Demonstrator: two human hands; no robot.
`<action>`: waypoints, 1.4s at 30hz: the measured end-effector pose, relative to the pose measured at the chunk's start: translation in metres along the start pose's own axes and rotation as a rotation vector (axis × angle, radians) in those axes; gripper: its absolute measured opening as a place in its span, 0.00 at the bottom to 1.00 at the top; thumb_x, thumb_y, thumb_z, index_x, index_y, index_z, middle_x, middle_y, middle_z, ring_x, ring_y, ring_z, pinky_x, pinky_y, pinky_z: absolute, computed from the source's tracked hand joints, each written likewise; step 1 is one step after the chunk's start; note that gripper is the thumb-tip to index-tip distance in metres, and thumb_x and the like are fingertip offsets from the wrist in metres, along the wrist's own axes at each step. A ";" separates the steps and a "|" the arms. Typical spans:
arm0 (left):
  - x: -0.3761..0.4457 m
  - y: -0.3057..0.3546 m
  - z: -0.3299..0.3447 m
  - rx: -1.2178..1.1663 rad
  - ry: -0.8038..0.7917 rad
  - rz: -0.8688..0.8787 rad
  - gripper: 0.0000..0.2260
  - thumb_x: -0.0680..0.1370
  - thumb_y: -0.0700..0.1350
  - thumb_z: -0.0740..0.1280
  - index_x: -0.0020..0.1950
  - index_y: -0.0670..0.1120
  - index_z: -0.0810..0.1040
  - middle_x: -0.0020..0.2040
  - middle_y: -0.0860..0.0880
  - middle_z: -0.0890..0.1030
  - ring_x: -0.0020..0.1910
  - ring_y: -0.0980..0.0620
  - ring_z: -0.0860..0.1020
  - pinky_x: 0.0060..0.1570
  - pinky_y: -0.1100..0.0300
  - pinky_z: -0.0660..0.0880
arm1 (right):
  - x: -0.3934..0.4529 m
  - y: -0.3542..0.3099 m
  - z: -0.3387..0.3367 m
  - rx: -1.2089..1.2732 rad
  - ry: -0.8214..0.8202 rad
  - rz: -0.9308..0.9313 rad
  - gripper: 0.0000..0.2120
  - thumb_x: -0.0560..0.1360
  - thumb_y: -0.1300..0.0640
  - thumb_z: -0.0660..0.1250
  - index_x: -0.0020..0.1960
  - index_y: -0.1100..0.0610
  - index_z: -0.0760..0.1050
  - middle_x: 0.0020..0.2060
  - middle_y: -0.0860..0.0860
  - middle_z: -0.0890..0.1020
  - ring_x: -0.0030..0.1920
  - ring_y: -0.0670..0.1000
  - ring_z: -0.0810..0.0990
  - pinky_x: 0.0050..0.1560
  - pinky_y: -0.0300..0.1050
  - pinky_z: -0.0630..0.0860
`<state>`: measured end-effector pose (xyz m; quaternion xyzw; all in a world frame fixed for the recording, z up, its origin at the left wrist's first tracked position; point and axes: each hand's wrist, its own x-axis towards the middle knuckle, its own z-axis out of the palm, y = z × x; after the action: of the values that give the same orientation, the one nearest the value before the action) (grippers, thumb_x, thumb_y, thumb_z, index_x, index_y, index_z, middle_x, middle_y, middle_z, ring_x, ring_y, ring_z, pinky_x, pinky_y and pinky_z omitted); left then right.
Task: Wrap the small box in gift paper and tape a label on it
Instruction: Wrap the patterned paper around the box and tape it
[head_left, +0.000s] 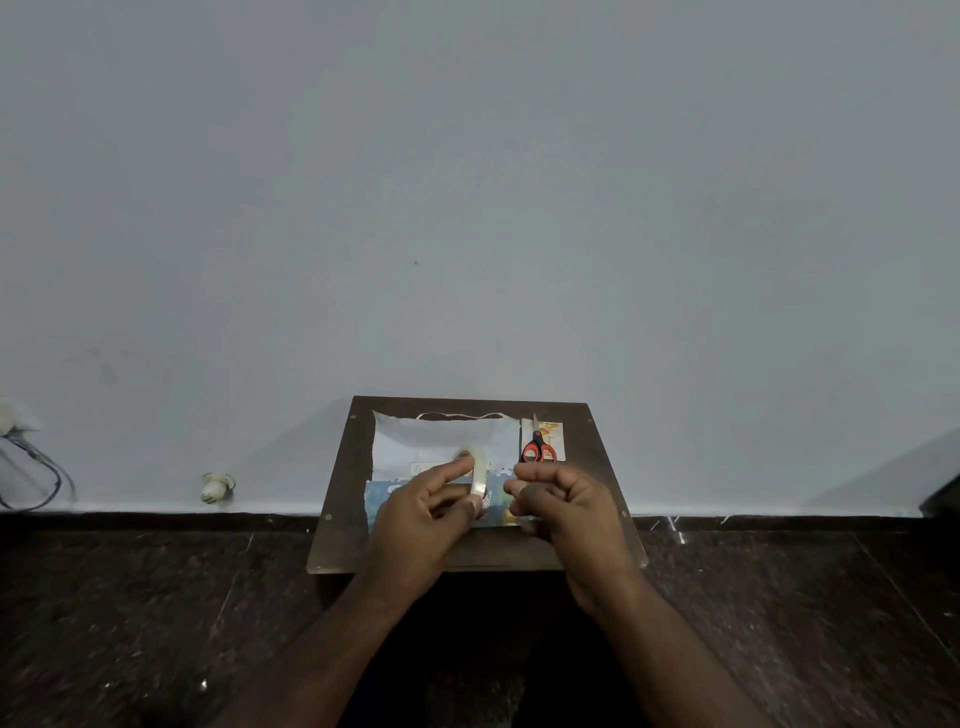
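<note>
Nearest: left hand (415, 512) gripping tape roll (479, 477), right hand (563, 506) fingers curled, pinching tape end apparently. Beneath, gift paper (447, 447) on small table (597, 431). Box hidden. Scissors (539, 449) beside. No legible writing.

Dim, flat light over my hands (498, 514); soft shadows beneath my wrists, wide-angle bowing at edges, detail slightly murky.

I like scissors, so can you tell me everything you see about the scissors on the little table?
The scissors are small, with red-orange looped handles edged in black and short pale blades. They lie flat and closed, handles toward the person, blades pointing at the wall, on a small printed paper at the right of the white sheet. No hand touches them.
</note>
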<state>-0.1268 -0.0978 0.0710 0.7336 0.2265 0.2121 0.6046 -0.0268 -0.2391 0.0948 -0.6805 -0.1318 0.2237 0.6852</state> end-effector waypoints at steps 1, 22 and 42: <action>0.000 0.000 -0.001 0.016 0.004 0.014 0.19 0.77 0.42 0.73 0.67 0.56 0.78 0.53 0.56 0.86 0.54 0.61 0.83 0.59 0.61 0.78 | 0.000 -0.005 0.001 -0.006 -0.012 -0.019 0.07 0.76 0.64 0.71 0.53 0.58 0.82 0.43 0.56 0.87 0.40 0.48 0.82 0.41 0.45 0.78; -0.011 0.020 -0.011 0.079 -0.037 -0.017 0.19 0.77 0.47 0.72 0.65 0.64 0.77 0.50 0.57 0.87 0.49 0.58 0.85 0.59 0.49 0.80 | 0.005 -0.038 0.010 -0.709 -0.153 -0.511 0.11 0.77 0.60 0.70 0.48 0.43 0.77 0.44 0.33 0.79 0.44 0.47 0.77 0.44 0.39 0.75; -0.010 0.034 -0.015 -0.024 -0.103 -0.129 0.15 0.79 0.42 0.70 0.63 0.58 0.81 0.51 0.49 0.84 0.41 0.48 0.87 0.56 0.45 0.81 | 0.023 -0.027 0.011 -1.096 -0.097 -1.035 0.10 0.74 0.59 0.73 0.48 0.49 0.73 0.38 0.42 0.80 0.43 0.47 0.71 0.36 0.42 0.73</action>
<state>-0.1408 -0.0973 0.1066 0.7201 0.2391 0.1373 0.6367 -0.0091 -0.2174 0.1194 -0.7646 -0.5570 -0.1944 0.2597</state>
